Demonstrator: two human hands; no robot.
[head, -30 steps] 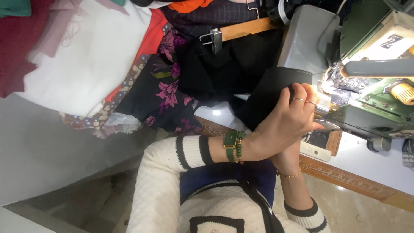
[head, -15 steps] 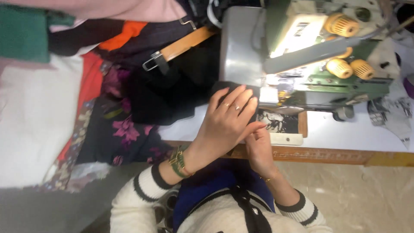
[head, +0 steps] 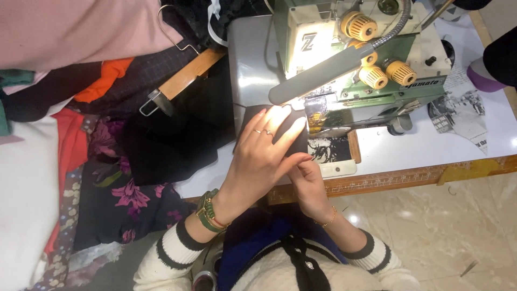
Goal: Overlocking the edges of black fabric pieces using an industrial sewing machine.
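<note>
Just one black fabric piece (head: 293,132) lies at the green overlock sewing machine (head: 355,70); left hand (head: 258,161) presses it flat, fingers spread, two rings; right hand (head: 309,183) pinches its edge.

A cream knitted jumper with black-striped cuffs covers both arms over a blue top with a black strip down the front — the left hand (head: 257,161) wears two rings and a green watch (head: 207,211), the right hand (head: 309,186) a thin gold bracelet (head: 327,220).
</note>
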